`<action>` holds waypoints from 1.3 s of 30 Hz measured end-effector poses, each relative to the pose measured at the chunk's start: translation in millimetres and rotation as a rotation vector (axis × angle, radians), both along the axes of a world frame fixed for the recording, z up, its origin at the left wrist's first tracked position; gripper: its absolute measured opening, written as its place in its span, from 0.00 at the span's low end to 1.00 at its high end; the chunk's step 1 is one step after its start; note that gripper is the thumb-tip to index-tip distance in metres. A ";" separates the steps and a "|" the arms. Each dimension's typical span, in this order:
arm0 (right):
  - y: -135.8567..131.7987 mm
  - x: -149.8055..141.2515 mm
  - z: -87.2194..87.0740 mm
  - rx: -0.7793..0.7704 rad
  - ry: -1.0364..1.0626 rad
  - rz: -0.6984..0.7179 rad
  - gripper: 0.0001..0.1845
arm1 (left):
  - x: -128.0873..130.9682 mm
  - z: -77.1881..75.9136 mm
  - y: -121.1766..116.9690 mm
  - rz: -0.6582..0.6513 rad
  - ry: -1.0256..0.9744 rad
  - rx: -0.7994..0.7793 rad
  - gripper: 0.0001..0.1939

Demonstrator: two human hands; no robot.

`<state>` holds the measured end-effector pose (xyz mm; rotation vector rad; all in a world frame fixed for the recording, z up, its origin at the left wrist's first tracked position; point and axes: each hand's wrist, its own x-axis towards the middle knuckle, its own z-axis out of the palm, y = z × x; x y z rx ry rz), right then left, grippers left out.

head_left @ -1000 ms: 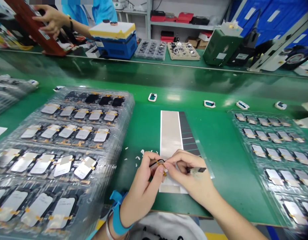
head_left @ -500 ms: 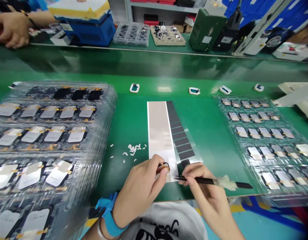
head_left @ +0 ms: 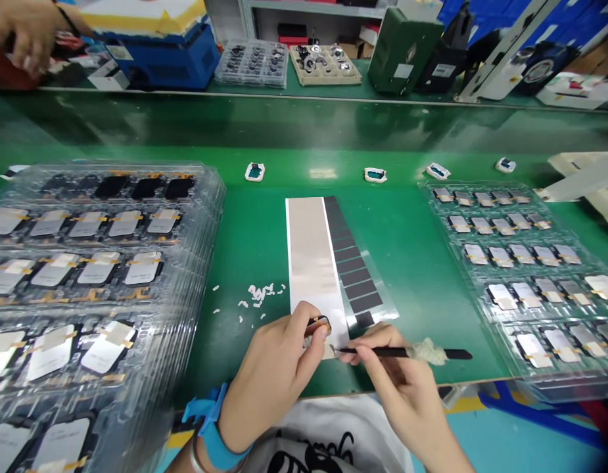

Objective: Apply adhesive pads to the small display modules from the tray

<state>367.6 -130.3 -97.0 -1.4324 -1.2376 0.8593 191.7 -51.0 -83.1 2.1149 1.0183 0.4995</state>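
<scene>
My left hand (head_left: 279,355) pinches a small dark-edged screen module (head_left: 319,324) with an orange-brown strip, between thumb and forefinger; most of it is hidden by the fingers. Black tweezers (head_left: 392,353) with pale tape wrapped round the shaft lie in my right hand (head_left: 390,368), thumb and fingers closed on them. Their tips point left, just short of the module; I cannot make out whether they hold anything. Beneath both hands is a long sheet with a white border (head_left: 308,263). Beside it lies a clear strip bearing dark rectangles (head_left: 360,289).
Small white scraps (head_left: 259,293) lie left of the sheet. Stacked clear trays of screen modules (head_left: 210,217) stand at left, another tray (head_left: 461,263) at right. Small white-framed parts (head_left: 255,172) line the back. Another person's hand (head_left: 22,33) is beyond the ledge (head_left: 304,95).
The tweezers have moved left, their tips nearer to the module in my left hand. The whole view has shifted slightly. The other person's hand at the back has moved.
</scene>
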 end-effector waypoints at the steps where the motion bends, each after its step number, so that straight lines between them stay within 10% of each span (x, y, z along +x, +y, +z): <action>1: 0.5 -0.2 1.1 0.000 0.021 0.009 0.08 | 0.4 0.1 0.0 0.009 -0.006 -0.004 0.04; 8: -4.1 8.3 -1.8 0.078 0.279 -0.050 0.08 | 0.4 -4.1 -0.5 0.134 -0.132 -0.123 0.03; 19: 25.9 -11.0 9.9 0.313 0.403 -0.180 0.06 | 3.6 8.5 -7.8 0.237 -0.706 -0.757 0.12; 39: 37.1 -40.2 6.9 0.329 0.532 -0.152 0.09 | 3.7 -11.9 -16.0 0.244 -0.864 -0.639 0.10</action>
